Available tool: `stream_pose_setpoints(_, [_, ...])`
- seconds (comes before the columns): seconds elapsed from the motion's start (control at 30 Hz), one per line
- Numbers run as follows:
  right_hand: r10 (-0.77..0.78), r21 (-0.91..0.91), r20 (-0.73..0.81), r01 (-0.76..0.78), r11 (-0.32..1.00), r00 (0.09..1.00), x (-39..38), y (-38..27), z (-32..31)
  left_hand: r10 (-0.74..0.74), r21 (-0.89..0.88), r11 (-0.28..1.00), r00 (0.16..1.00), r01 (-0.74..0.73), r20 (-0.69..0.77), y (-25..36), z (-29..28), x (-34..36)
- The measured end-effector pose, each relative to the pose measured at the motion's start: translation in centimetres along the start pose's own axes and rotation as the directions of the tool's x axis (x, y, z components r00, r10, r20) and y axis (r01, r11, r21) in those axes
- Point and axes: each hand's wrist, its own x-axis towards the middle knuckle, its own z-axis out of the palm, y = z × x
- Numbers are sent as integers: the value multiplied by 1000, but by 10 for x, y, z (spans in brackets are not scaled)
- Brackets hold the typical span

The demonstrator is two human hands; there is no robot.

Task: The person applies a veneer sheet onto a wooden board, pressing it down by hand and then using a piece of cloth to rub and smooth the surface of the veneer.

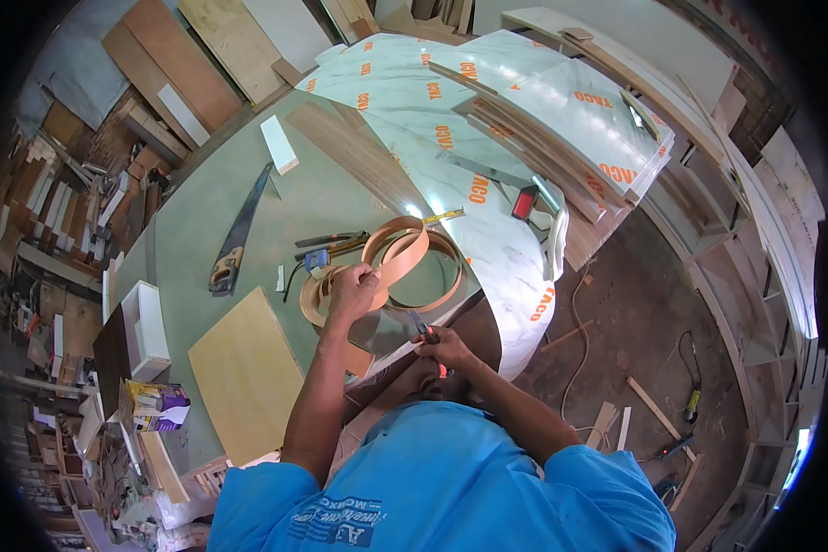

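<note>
Pinched in the closed fingers of my left hand (350, 296) is a coiled strip of tan edge banding (403, 265). Its loops spread over the table to the right of that hand, and one end curls below it. My right hand (451, 348), near the table's front edge, is closed on a utility knife (419, 324) with red and dark parts. The knife's front end points up and left, just below the coil and apart from it. Beyond my left hand lie several hand tools (329, 243), some dark-handled and one blue.
A handsaw (241, 225) rests on the green tabletop (202, 207), with a pale plywood panel (248, 377) nearer me. Marble-patterned sheets (515, 276) and brown boards (524, 152) cover the right side. A cable (580, 313) and wood strips lie on the floor at right.
</note>
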Motion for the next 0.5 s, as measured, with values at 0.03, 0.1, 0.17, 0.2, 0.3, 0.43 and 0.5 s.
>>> stream_pose_setpoints(0.03, [-33,-138,-6,32,990,999,4,-6,-4,29,-19,999,999,-29,-21,4,1,-1])
stream_pose_setpoints(0.1, [-26,-91,-4,26,996,1000,26,-7,-5,57,-41,997,997,-59,-50,9,-1,-6])
stream_pose_setpoints(0.17, [-27,-42,-1,27,999,1000,51,-12,-11,125,-50,990,989,-129,-76,10,-4,-8])
stream_pose_setpoints(0.2, [-31,-106,-42,26,994,999,63,-17,-13,125,-52,990,988,-130,-86,6,-8,-11])
stream_pose_setpoints(0.3, [-115,-274,-206,55,960,972,101,-21,-28,157,-108,981,986,-163,-63,-13,-13,-14])
stream_pose_setpoints(0.43, [-252,-299,-357,146,943,899,133,-41,-70,133,33,991,991,-133,3,-13,-12,-26])
stream_pose_setpoints(0.5, [-422,-520,-387,184,834,820,135,-40,-109,97,72,992,993,-101,59,6,5,-20])
